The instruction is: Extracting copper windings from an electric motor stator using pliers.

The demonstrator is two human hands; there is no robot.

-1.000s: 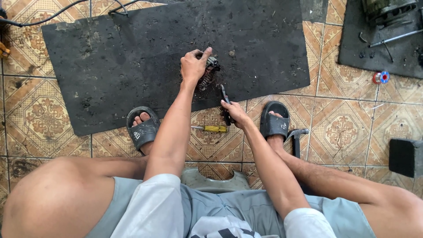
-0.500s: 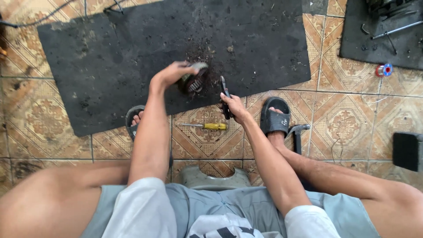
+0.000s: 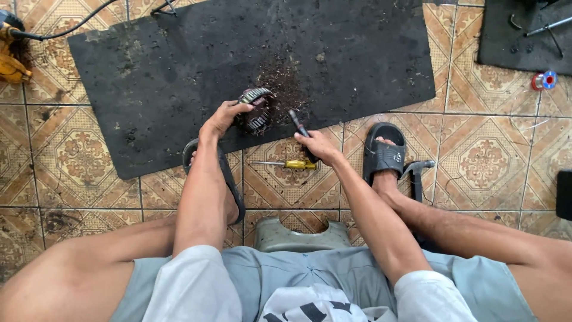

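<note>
My left hand [image 3: 221,119] grips a round metal motor stator [image 3: 256,109] with dark windings, held on edge on the black rubber mat [image 3: 149,71]. My right hand [image 3: 319,146] is closed around a dark-handled tool [image 3: 298,123] whose tip points up toward the stator. Brown wire scraps [image 3: 285,80] lie scattered on the mat just behind the stator. A yellow-handled screwdriver [image 3: 286,164] lies on the tiled floor between my hands.
My feet in black sandals [image 3: 384,152] rest on patterned tiles. A hammer [image 3: 417,173] lies by the right foot, and a grey stool [image 3: 301,235] is under me. A yellow power tool [image 3: 12,59] sits far left; a second mat [image 3: 524,36] with tools is at top right.
My left hand has drawn the stator nearer and to the left on the mat and tipped it on edge. The right hand kept its tool beside it.
</note>
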